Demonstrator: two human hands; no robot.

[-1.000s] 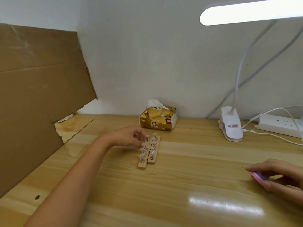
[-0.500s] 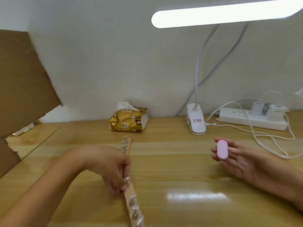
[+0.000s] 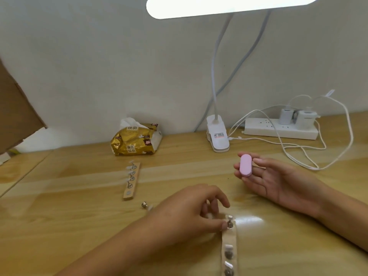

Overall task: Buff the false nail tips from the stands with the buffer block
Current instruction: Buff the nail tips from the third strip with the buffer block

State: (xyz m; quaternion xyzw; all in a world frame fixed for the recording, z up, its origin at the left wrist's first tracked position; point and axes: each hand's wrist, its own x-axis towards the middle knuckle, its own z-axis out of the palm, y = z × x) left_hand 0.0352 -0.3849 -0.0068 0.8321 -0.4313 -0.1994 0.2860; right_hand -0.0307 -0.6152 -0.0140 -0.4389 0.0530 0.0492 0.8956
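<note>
Both hands are busy low in the frame. The left hand [image 3: 191, 213] sits at the bottom middle with its fingers curled in. Its thumb and a finger look like they pinch the top peg [image 3: 230, 224] of the near stand [image 3: 229, 253], the wooden strip that runs off the bottom edge. That part is blurry, so I cannot tell how tight the hold is. I think it wants to lift that peg and its little false nail tip [image 3: 230, 217] off the strip, so the tip can be rubbed. The right hand [image 3: 278, 182] is at the middle right, palm up and mostly spread out. Its thumb and fingertips pinch the pink buffer block [image 3: 246, 165] and hold it up on end, off the tabletop [image 3: 79, 216]. I think it is held there so the block is ready to meet the tip. The far stand [image 3: 131, 181] lies well apart at the middle left, with a few pegs on it and a bare spot at its near end. One loose peg [image 3: 145, 205] lies on the tabletop between the far stand and the left hand. At the back are a gold tissue pack [image 3: 135, 141], a white lamp clip [image 3: 218, 136] and a power strip [image 3: 278, 131] with white cords [image 3: 318, 156].
</note>
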